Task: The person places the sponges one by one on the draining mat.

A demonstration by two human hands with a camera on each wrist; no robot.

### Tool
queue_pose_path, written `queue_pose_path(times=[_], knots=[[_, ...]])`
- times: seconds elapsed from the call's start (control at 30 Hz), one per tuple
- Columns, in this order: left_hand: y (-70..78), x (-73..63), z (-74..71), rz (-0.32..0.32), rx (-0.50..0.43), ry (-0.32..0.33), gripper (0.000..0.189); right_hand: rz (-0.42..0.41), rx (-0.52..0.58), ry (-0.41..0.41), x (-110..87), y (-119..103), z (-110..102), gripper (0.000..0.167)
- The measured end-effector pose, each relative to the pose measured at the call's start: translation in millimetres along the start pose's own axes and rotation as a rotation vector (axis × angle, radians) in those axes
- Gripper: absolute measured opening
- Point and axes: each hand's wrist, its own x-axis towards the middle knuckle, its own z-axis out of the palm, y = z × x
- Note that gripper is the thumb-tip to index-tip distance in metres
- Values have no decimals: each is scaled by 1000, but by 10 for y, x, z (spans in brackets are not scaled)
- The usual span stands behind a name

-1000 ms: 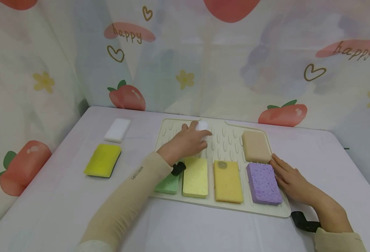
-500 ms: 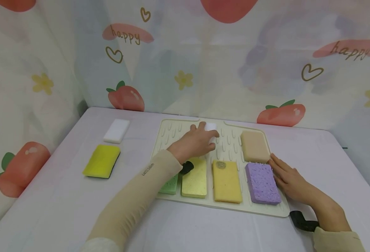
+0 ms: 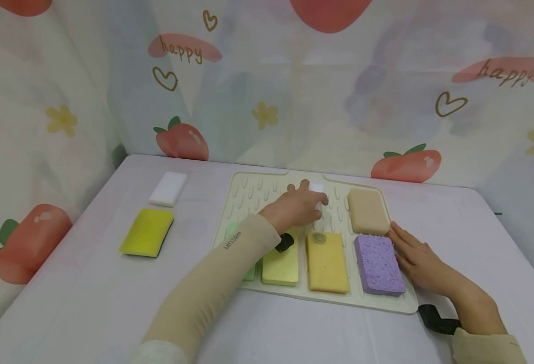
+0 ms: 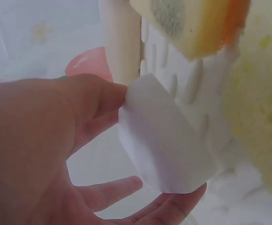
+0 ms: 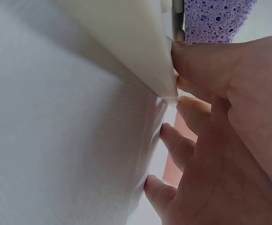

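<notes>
My left hand (image 3: 292,207) pinches a small white sponge block (image 4: 164,140) between thumb and fingertips, over the back middle of the cream ridged mat (image 3: 251,189). In the head view the hand covers most of that block. The right hand (image 3: 419,258) rests with extended fingers along the mat's right edge, beside a purple porous sponge (image 3: 380,265) and a beige rounded sponge (image 3: 368,212). From the right wrist, its thumb and fingertips (image 5: 171,136) touch at the mat's rim and the tablecloth.
Along the mat's front lie a mint green sponge (image 3: 250,273), partly behind the left sleeve, a pale yellow one (image 3: 279,265) and a deeper yellow one (image 3: 328,268). On the tablecloth at left are another white block (image 3: 169,189) and a yellow scrub sponge (image 3: 147,232). A printed curtain stands behind.
My left hand has moved steadily right across the back of the mat, carrying the white block away from the mat's left half. The right hand stays at the mat's edge.
</notes>
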Motion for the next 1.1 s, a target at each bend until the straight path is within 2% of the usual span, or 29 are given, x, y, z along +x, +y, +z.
queue_pose_path(times=[0.27, 0.57, 0.7, 0.9, 1.1], knots=[[82, 50, 38, 43, 28, 29, 36, 9, -7, -5, 1, -5, -1, 58], [176, 137, 25, 22, 1, -24, 54, 34, 5, -39, 13, -12, -17, 56], [212, 150, 37, 3, -10, -33, 56, 29, 7, -34, 12, -13, -18, 56], [264, 107, 60, 8, 13, 17, 50, 39, 15, -39, 13, -18, -17, 56], [317, 101, 95, 15, 89, 59, 45, 31, 11, -28, 7, -20, -20, 56]])
